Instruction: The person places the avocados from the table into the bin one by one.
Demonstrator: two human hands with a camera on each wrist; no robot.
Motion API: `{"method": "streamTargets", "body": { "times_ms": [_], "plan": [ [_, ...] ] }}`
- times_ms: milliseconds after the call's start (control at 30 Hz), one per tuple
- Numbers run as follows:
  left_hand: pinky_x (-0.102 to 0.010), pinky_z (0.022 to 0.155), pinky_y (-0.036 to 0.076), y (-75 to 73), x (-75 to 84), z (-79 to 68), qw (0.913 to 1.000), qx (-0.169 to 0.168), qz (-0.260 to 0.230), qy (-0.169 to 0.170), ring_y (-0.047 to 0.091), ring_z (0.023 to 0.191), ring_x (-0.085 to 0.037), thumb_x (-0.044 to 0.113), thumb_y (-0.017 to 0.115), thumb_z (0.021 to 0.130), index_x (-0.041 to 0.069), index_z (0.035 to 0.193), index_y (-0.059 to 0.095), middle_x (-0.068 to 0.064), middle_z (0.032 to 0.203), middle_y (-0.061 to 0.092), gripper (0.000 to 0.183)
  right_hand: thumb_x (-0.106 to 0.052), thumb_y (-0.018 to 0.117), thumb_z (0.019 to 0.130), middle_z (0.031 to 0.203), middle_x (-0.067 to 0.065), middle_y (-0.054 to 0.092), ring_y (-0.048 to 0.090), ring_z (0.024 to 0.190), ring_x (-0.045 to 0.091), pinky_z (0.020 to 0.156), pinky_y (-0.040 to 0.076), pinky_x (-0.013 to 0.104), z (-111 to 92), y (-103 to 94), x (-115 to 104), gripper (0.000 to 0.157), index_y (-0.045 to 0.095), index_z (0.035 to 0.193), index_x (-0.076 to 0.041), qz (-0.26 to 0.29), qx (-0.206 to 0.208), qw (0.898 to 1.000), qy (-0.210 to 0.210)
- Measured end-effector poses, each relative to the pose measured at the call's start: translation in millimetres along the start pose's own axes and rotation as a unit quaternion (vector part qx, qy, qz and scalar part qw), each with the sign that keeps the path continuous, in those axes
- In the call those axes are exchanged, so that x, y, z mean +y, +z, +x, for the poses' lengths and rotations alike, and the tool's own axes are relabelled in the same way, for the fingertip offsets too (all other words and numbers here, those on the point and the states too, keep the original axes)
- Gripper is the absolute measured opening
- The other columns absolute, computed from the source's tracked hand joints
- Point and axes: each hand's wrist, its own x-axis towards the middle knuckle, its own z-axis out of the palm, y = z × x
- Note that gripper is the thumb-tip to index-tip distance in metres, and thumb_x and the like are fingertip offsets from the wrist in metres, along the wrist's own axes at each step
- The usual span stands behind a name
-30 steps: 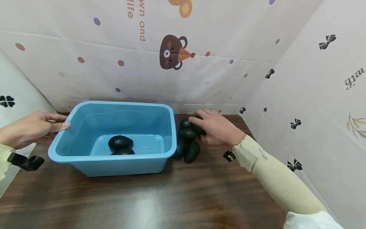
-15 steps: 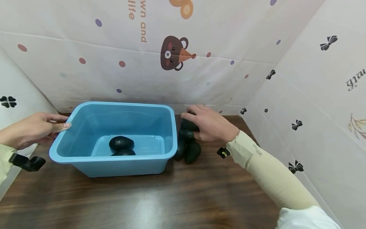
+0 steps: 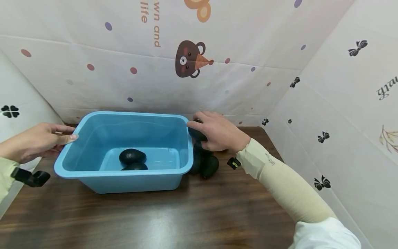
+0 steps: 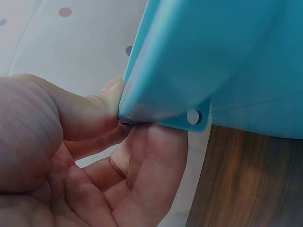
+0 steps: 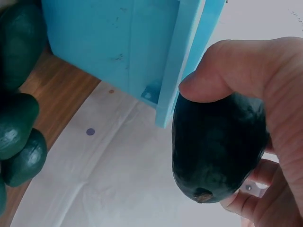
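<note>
My right hand (image 3: 217, 130) grips a dark green avocado (image 5: 218, 149) between thumb and fingers, beside the right rim of a blue plastic tub (image 3: 124, 174). The avocado's stem end shows in the right wrist view. At the tub's left end, my left hand (image 3: 41, 140) pinches the rim, thumb on top and fingers underneath, as the left wrist view shows. Two avocados (image 3: 132, 156) lie inside the tub, the nearer one partly hidden by the front wall. Several more avocados (image 3: 209, 166) are heaped on the table just right of the tub, partly covered by my right hand.
The tub stands on a dark wood-grain table (image 3: 149, 218). A white printed sheet (image 3: 236, 34) rises close behind it, with another printed wall (image 3: 335, 103) along the right side.
My right hand has lifted the avocado from the heap and moved left with it to the tub's right rim. The left hand still holds the left rim.
</note>
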Motion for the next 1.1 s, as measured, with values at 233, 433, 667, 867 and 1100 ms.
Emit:
{"method": "streamTargets", "body": {
  "times_ms": [233,433,667,867,1100],
  "plan": [
    [-0.048,0.077,0.066,-0.7,-2.2,-0.3,1.0,0.001,-0.005,-0.003,0.074,0.085,-0.024,0.033,0.047,0.112,-0.022,0.153,0.017,-0.009,0.098,0.075,0.075,-0.023,0.079,0.087,0.133,0.011,0.061,0.059,0.116,0.029,0.1,0.054,0.049,13.4,-2.5,-5.3,0.06,0.06,0.144,-0.016,-0.003,-0.002,1.0,-0.015],
    [-0.049,0.079,0.066,-0.4,-4.0,1.6,0.9999,0.005,-0.013,-0.009,0.075,0.085,-0.023,0.034,0.05,0.111,-0.021,0.155,0.016,-0.011,0.1,0.076,0.078,-0.029,0.08,0.089,0.133,0.011,0.061,0.059,0.117,0.029,0.101,0.054,0.048,26.8,-3.9,-9.4,0.06,0.059,0.144,-0.017,-0.013,-0.016,1.0,-0.019],
    [-0.05,0.079,0.066,1.4,-4.6,1.8,0.9998,0.017,-0.007,-0.002,0.075,0.086,-0.024,0.037,0.053,0.11,-0.019,0.156,0.017,-0.02,0.107,0.075,0.081,-0.03,0.08,0.089,0.134,0.011,0.061,0.059,0.116,0.028,0.098,0.056,0.045,44.6,-3.4,-16.7,0.06,0.059,0.145,-0.019,-0.02,-0.022,0.999,-0.03],
    [-0.05,0.08,0.066,1.0,-3.8,1.5,0.9998,0.017,-0.006,0.0,0.075,0.087,-0.023,0.037,0.053,0.109,-0.018,0.156,0.017,-0.027,0.113,0.073,0.081,-0.03,0.08,0.089,0.133,0.009,0.061,0.058,0.114,0.026,0.096,0.055,0.043,60.4,-2.1,-22.7,0.061,0.058,0.146,-0.021,-0.024,-0.026,0.998,-0.043],
    [-0.051,0.081,0.066,1.1,-4.9,0.6,0.9998,0.016,-0.009,0.0,0.075,0.088,-0.023,0.039,0.054,0.109,-0.018,0.157,0.018,-0.029,0.117,0.071,0.083,-0.031,0.079,0.09,0.136,0.008,0.06,0.058,0.118,0.025,0.102,0.054,0.042,77.2,-0.7,-29.9,0.063,0.057,0.148,-0.021,-0.004,-0.034,0.998,-0.049]
  ]
}}
